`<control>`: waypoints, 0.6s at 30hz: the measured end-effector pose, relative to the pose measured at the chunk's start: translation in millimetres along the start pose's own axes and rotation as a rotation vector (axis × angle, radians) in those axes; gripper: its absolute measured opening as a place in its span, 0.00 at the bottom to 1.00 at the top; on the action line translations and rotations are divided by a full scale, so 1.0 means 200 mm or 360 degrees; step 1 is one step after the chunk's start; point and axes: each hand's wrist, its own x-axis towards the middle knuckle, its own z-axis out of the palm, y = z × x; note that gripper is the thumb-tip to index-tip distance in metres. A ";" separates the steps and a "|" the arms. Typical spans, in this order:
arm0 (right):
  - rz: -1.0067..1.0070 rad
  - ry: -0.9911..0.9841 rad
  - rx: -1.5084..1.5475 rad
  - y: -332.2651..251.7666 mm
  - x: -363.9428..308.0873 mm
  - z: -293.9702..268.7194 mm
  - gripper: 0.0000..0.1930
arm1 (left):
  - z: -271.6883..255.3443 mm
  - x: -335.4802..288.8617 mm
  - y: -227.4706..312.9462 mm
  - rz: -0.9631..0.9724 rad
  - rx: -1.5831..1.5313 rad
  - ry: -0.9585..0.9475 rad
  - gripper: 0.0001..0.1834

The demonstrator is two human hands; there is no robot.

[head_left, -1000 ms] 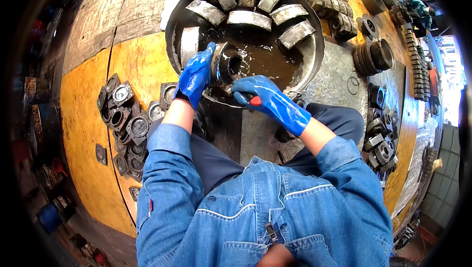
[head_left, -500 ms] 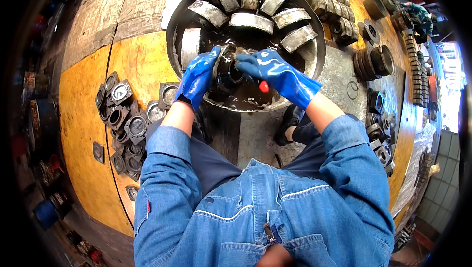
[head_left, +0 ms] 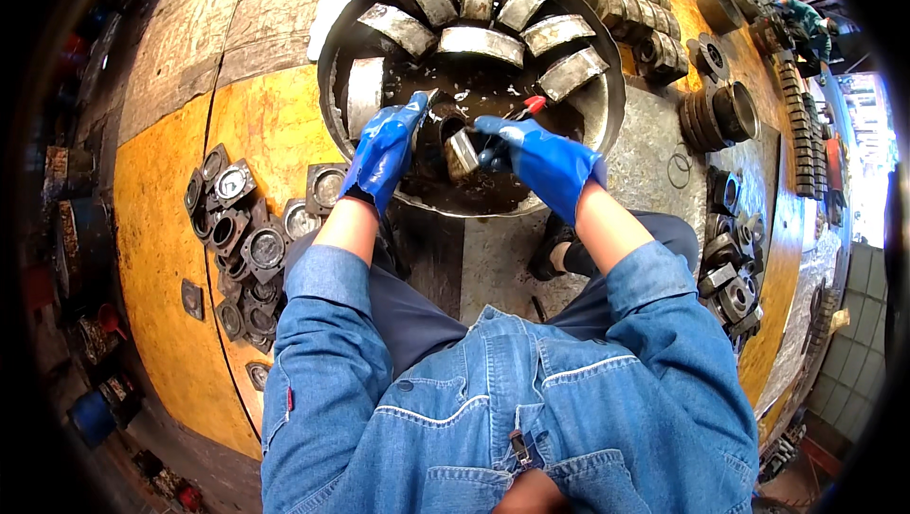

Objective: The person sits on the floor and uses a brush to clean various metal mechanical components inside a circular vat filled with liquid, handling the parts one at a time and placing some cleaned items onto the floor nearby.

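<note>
My left hand [head_left: 387, 149], in a long blue rubber glove, is closed on the left side of a dark, wet metal part [head_left: 462, 154] with a shiny flat face. My right hand [head_left: 545, 162], gloved alike, is closed beside it, its fingertips against the part's right side. A red-handled tool [head_left: 534, 105] sticks out beyond the right hand, red end pointing away from me; its working end is hidden. Both hands are over a wide round metal tub [head_left: 327, 88] with dark liquid in the bottom. Several curved metal blocks [head_left: 482, 43] stand around its far side.
Square metal flanges [head_left: 265, 247] lie heaped on the yellow floor to the left. At the right are stacked rings [head_left: 706, 121], rows of dark cylindrical parts [head_left: 626, 12] and a pile of small castings [head_left: 735, 296]. Another person [head_left: 806, 26] bends over at the far right.
The metal part has turned, bringing a shiny face into view. My right hand has moved slightly down and left, and the red handle end has swung from near me to the far side.
</note>
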 end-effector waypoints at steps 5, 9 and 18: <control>0.0481 0.0533 0.1182 0.10 0.23 -0.07 0.13 | 0.04 0.01 -0.03 0.0118 0.0023 0.0089 0.32; 0.0230 0.0424 0.0793 0.23 0.17 -0.01 0.17 | 0.01 0.00 -0.02 -0.0031 0.0222 -0.0081 0.23; -0.0985 0.0454 -0.2177 0.06 0.10 0.07 0.13 | 0.02 0.02 0.01 -0.0275 -0.0443 0.0032 0.36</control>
